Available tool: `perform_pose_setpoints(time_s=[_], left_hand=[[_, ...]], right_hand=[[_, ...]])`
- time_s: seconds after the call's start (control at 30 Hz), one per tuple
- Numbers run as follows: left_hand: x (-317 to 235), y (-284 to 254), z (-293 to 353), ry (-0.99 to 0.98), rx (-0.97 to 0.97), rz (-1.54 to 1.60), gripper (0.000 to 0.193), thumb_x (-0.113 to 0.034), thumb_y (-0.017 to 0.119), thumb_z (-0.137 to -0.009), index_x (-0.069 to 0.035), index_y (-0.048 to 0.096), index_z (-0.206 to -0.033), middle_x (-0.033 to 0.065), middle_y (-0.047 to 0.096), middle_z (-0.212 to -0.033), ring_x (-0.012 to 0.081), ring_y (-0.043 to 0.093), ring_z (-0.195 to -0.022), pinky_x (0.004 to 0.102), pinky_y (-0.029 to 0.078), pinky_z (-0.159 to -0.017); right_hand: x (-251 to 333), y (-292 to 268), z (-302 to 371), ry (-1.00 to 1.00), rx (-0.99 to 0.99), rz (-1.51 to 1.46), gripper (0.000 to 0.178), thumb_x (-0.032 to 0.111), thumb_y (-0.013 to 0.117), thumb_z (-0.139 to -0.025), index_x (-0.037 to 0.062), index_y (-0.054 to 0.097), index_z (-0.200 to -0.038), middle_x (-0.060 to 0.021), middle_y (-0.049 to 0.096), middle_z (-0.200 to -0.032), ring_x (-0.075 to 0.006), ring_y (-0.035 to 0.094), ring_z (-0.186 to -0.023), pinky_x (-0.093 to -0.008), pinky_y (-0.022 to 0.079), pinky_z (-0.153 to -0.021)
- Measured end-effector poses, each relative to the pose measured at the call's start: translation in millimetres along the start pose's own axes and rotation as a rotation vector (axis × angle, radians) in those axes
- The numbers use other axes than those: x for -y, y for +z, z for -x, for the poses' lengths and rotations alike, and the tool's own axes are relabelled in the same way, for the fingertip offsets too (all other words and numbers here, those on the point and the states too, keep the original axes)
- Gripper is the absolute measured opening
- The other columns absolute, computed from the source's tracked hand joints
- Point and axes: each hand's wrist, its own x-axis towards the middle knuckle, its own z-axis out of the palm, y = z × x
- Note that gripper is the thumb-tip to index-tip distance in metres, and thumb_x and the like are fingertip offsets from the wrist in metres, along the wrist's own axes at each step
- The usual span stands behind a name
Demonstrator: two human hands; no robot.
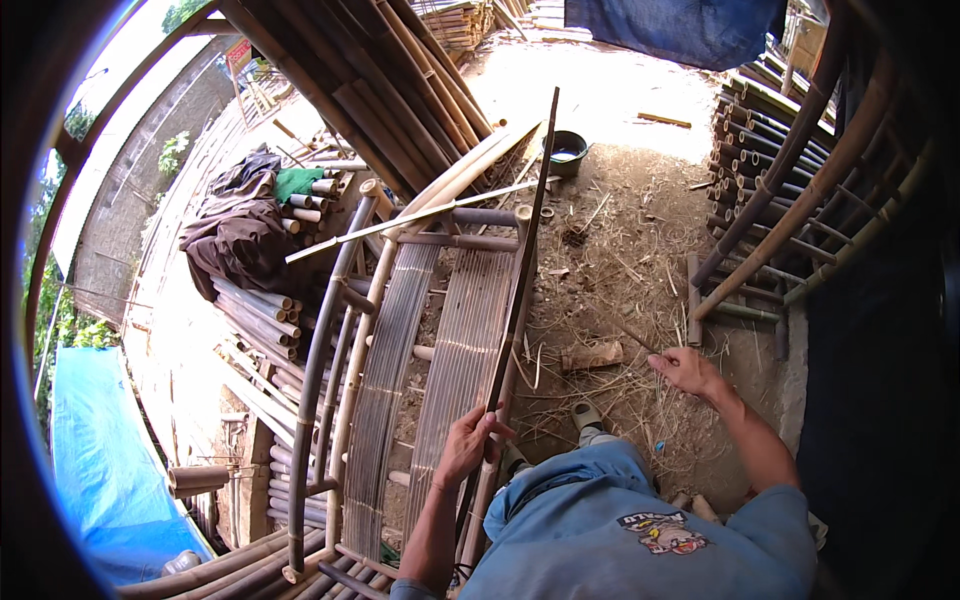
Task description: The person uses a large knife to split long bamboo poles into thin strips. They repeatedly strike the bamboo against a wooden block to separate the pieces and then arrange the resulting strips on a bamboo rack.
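Observation:
My left hand (470, 440) is closed around a long, dark bamboo strip (530, 240). The strip runs up and away from me along the right side of a bamboo bench frame (350, 380). Two panels of thin bamboo slats (462, 330) lie lengthwise in that frame, with a gap between them. Out to the right, over the littered ground, my right hand (690, 372) is closed on a thin, narrow stick-like thing (632, 334) that points away and to the left; its exact kind is too small to tell.
A pale split strip (400, 222) lies across the bench's far end. Beyond it stands a dark bucket (567, 153). Bamboo poles (750, 170) are stacked at the right beside a leaning bamboo frame (800, 200). A short bamboo piece (592, 356) lies among shavings on the ground.

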Motion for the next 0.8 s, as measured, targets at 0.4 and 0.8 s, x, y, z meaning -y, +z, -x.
perform_pose_setpoints(time_s=[0.4,0.8], left_hand=[[-21,49,-33,0.211,-0.278,-0.375,0.028,-0.026,0.055,-0.099,0.000,0.066,-0.095,-0.0052,0.048,-0.063,0.0017,0.038,-0.052,0.0216,0.028,-0.045],[-21,51,-1,0.342,-0.349,-0.594,0.027,-0.019,0.058,-0.097,0.001,0.065,-0.113,0.0053,0.062,-0.074,0.0080,0.058,-0.070,0.0256,0.047,-0.062]], right_hand=[[135,76,-40,-0.864,-0.401,0.360,0.062,0.068,0.048,-0.089,0.0067,0.059,-0.084,-0.0134,0.064,-0.059,-0.0299,0.067,-0.053,-0.0396,0.053,-0.045],[144,51,-47,-0.457,-0.328,0.148,0.068,0.071,0.042,-0.090,0.0062,0.062,-0.088,-0.0170,0.063,-0.059,-0.0321,0.068,-0.058,-0.0442,0.054,-0.053]])
